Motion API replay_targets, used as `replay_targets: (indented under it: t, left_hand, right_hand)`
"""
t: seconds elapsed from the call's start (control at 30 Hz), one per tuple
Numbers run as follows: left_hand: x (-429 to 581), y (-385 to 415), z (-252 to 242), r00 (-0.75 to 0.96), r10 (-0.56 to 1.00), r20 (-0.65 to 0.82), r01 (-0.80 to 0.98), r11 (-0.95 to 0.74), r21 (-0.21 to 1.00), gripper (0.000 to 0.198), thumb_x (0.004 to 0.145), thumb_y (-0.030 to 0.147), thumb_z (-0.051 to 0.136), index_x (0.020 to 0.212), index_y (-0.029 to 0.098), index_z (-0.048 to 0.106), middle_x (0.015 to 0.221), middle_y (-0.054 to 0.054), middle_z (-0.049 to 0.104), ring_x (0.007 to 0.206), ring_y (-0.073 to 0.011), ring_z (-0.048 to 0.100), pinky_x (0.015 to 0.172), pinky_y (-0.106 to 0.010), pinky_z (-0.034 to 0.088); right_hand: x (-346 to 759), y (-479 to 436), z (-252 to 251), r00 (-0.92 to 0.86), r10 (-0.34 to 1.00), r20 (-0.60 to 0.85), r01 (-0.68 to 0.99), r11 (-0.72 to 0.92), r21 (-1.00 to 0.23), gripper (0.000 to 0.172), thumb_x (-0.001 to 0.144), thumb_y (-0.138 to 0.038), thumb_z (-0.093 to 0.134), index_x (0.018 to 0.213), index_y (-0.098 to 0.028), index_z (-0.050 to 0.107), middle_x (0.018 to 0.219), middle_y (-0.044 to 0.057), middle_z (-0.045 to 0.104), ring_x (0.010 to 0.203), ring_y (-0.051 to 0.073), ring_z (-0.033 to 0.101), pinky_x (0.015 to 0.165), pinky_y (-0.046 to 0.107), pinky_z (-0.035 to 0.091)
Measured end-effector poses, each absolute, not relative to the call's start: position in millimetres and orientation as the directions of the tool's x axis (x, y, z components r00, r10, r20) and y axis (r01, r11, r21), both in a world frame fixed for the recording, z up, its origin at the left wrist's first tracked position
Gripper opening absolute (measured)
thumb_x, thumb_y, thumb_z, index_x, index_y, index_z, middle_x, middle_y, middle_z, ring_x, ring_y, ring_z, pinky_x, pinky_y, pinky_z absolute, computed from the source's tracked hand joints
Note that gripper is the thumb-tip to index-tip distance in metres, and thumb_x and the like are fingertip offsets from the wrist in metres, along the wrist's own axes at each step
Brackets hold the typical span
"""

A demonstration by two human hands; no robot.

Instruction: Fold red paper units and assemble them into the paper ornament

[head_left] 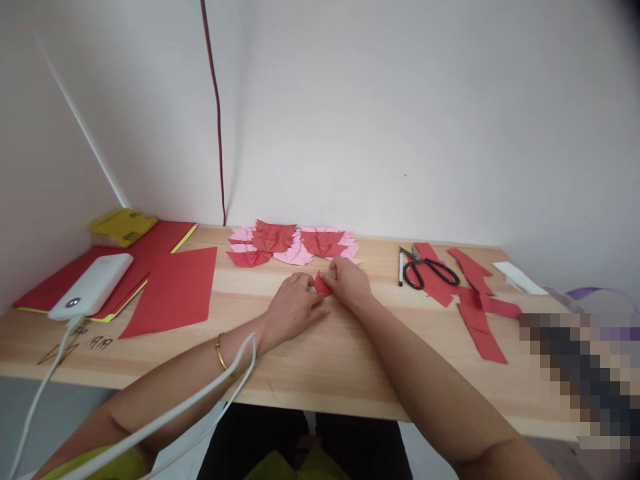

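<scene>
A small piece of folded red paper is between my two hands at the middle of the table. My right hand pinches its right side, thumb and fingers closed on it. From the left, my left hand has its curled fingers at the paper's other edge, partly covering it. Just behind my hands, against the wall, lie several red folded paper pieces and pink folded paper pieces, overlapping in rows with jagged edges.
Black-handled scissors and a marker lie right of my hands, near red paper scraps. At left are red sheets, a white power bank and a yellow packet. A white cable crosses my left forearm.
</scene>
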State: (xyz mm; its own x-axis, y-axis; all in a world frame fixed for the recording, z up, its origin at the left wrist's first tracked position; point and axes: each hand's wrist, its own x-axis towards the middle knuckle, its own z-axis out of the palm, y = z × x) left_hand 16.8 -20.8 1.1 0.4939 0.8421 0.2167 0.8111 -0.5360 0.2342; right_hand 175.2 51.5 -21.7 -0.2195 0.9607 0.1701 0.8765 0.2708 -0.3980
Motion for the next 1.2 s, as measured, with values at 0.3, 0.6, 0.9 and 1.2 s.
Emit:
replay_targets:
  t: [0.3,0.6,0.9,1.2]
  left_hand:
    - [14.0,-17.0,-2.1,0.537,0.813,0.226,0.783,-0.58,0.226,0.029,0.085,0.043,0.051,0.088,0.02,0.068,0.106,-0.009,0.06,0.106,-0.0236,0.05,0.096,-0.04,0.037]
    - [13.6,-16.9,-3.7,0.529,0.821,0.216,0.791,-0.569,0.226,0.027,0.084,0.042,0.053,0.092,0.021,0.068,0.106,-0.009,0.061,0.106,-0.024,0.051,0.096,-0.041,0.037]
    - [12.4,-15.5,-4.0,0.521,0.823,0.226,0.783,-0.567,0.257,0.026,0.083,0.041,0.055,0.098,0.023,0.067,0.108,-0.008,0.062,0.108,-0.0237,0.051,0.096,-0.041,0.038]
    - [11.0,-13.2,-6.0,0.51,0.828,0.234,0.79,-0.558,0.254,0.023,0.082,0.04,0.055,0.093,0.023,0.069,0.113,-0.007,0.062,0.11,-0.0243,0.051,0.097,-0.042,0.038]
  right_hand:
    - [187.7,53.5,-17.3,-0.335,0.933,0.136,0.776,0.354,-0.522,0.015,0.085,-0.032,0.049,0.091,-0.019,0.055,0.086,0.004,0.063,0.07,0.014,0.054,0.06,0.024,0.033]
    - [192.1,58.1,-17.5,-0.412,0.905,0.104,0.759,0.404,-0.51,0.013,0.084,-0.028,0.05,0.087,-0.018,0.059,0.083,0.004,0.061,0.07,0.013,0.052,0.061,0.023,0.034]
    - [206.0,57.4,-6.9,-0.629,0.775,0.058,0.641,0.559,-0.526,0.019,0.075,-0.03,0.063,0.09,-0.018,0.064,0.092,0.004,0.06,0.081,0.015,0.052,0.07,0.024,0.038]
    - [206.7,58.4,-6.4,-0.616,0.788,0.009,0.574,0.457,-0.679,0.014,0.074,-0.011,0.051,0.083,-0.018,0.06,0.083,0.001,0.064,0.077,0.013,0.057,0.07,0.023,0.041]
